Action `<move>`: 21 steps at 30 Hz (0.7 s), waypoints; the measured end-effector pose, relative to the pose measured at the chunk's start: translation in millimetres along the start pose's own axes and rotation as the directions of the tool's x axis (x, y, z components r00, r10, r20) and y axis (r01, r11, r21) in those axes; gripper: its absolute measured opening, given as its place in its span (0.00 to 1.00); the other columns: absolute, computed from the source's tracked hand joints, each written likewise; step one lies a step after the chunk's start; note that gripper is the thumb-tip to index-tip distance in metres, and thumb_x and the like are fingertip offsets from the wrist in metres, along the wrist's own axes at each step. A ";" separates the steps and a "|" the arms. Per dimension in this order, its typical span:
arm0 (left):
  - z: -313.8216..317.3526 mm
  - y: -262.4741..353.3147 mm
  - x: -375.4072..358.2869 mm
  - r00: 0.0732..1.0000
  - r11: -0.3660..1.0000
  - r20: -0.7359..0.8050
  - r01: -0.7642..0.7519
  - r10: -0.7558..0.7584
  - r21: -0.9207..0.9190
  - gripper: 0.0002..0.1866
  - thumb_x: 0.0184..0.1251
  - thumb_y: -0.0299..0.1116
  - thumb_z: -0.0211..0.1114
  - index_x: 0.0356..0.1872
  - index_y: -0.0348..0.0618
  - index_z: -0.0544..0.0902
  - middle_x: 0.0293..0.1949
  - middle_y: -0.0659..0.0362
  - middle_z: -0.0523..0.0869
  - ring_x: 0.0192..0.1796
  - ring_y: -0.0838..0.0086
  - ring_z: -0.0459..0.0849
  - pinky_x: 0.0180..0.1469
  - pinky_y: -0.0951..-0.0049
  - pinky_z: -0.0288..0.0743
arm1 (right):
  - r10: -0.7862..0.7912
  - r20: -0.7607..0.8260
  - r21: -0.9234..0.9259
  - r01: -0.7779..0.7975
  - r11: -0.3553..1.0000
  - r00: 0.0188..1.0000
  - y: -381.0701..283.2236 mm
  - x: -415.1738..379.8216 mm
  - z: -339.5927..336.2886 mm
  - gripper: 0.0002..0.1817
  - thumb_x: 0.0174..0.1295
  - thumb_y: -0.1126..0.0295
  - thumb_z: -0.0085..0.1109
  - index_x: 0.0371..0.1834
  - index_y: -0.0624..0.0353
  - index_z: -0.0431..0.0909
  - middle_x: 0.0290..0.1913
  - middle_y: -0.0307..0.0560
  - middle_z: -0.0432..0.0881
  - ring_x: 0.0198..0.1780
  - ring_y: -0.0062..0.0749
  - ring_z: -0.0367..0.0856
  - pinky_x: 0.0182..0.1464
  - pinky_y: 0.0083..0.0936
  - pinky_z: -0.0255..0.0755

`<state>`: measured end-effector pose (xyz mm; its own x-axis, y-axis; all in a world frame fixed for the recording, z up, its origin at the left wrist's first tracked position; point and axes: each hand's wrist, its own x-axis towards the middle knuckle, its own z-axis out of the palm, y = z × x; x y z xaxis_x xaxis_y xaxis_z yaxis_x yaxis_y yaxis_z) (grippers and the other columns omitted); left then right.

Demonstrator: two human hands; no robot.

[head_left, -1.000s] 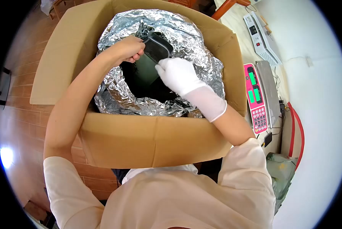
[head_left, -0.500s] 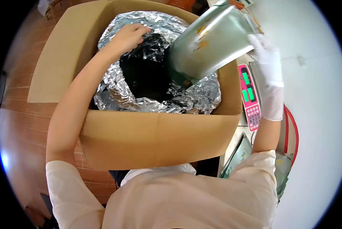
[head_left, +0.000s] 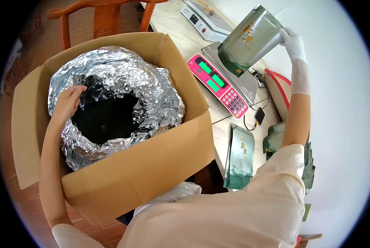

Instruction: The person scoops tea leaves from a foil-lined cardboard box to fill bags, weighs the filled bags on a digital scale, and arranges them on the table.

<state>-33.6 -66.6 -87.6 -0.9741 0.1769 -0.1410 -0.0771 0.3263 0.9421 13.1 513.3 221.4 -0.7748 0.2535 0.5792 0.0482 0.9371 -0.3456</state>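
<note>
My right hand (head_left: 293, 43), in a white glove, grips a green stand-up pouch (head_left: 253, 39) by its top edge. The pouch is tilted, its dark green base over the metal pan of a pink digital scale (head_left: 218, 84). My bare left hand (head_left: 68, 101) is closed on the crumpled rim of a silver foil liner (head_left: 162, 95) at its left side. That liner sits inside a large cardboard box (head_left: 139, 169). Dark loose contents (head_left: 104, 118) show through the liner's opening.
Behind the pink scale stands a white scale (head_left: 205, 20). Flat green pouches (head_left: 239, 157) lie on the table's near part, with more pouches (head_left: 274, 138) by my right arm. A small black device (head_left: 259, 116) with a cable lies beside the scale. A wooden chair (head_left: 106, 18) stands behind the box.
The pouch has come out of the foil liner's opening and moved right, over the scale. My view has turned right, and my left hand stays at the foil.
</note>
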 end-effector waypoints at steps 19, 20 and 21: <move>-8.5 -20.3 9.7 0.998 0.998 0.049 0.026 -0.028 0.049 0.14 0.73 0.39 0.51 0.48 0.43 0.80 0.15 0.71 0.67 0.13 0.89 0.61 0.13 0.86 0.52 | 0.279 -0.099 -0.407 -0.295 0.865 0.955 103.3 -17.4 -6.5 0.28 0.62 0.50 0.43 0.62 0.52 0.71 0.38 0.49 0.84 0.29 0.30 0.82 0.40 0.28 0.75; -8.7 -20.8 10.5 0.998 0.999 0.056 0.010 -0.012 0.042 0.14 0.73 0.38 0.51 0.48 0.43 0.80 0.15 0.71 0.67 0.13 0.89 0.61 0.13 0.86 0.52 | 0.289 -0.134 -0.418 -0.319 0.851 0.948 101.1 -18.1 -7.3 0.28 0.63 0.50 0.41 0.63 0.51 0.70 0.39 0.49 0.84 0.29 0.32 0.81 0.41 0.30 0.74; -8.6 -20.0 10.4 0.998 0.999 0.065 -0.006 0.003 0.034 0.14 0.72 0.38 0.51 0.48 0.43 0.80 0.15 0.71 0.67 0.13 0.89 0.61 0.13 0.86 0.52 | 0.299 -0.170 -0.429 -0.343 0.835 0.939 99.6 -18.9 -8.4 0.29 0.63 0.49 0.38 0.64 0.50 0.68 0.40 0.50 0.84 0.28 0.33 0.81 0.43 0.32 0.73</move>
<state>-44.0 -79.2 -105.3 -0.9585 0.2378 -0.1572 -0.0645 0.3563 0.9321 37.8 603.8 182.2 -0.6063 0.5586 0.5660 0.5768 0.7989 -0.1706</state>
